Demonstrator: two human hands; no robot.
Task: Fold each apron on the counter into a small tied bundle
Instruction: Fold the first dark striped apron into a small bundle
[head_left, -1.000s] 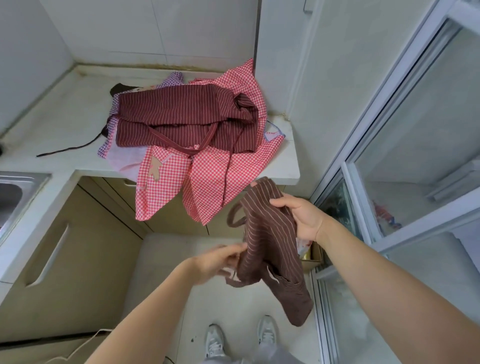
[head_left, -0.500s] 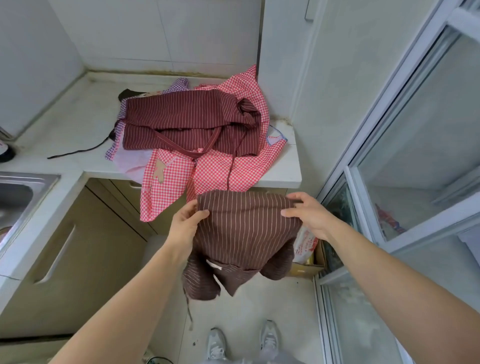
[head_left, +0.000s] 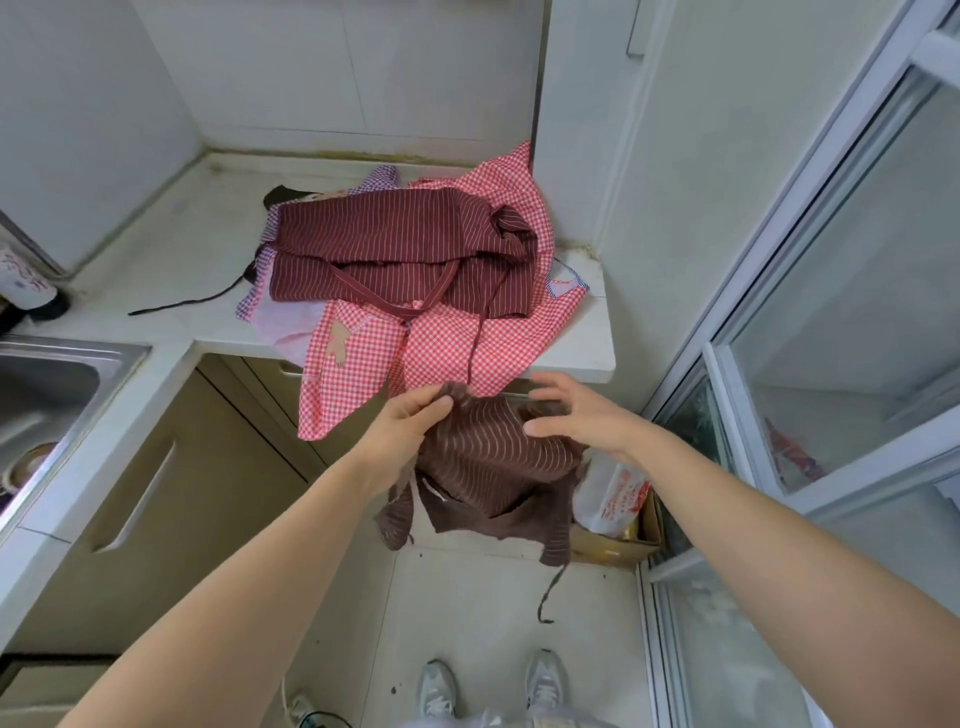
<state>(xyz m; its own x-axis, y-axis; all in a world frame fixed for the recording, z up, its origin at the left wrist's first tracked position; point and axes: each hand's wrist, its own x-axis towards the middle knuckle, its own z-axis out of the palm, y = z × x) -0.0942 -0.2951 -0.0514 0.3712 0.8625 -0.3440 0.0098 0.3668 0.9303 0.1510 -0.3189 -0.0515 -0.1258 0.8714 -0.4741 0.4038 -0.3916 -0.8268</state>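
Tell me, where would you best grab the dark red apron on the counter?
The neck loop of the dark red apron, from the near side: it lies exposed on top of the checked apron at the counter edge, so it should lift free.

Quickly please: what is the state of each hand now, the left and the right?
Left hand: pinches the top edge of the brown striped apron.
Right hand: open, fingers spread above the apron, holding nothing.

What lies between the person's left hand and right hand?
The top of the brown striped apron: the left hand pinches it, the right hand is spread open by it. Seen in the head view.
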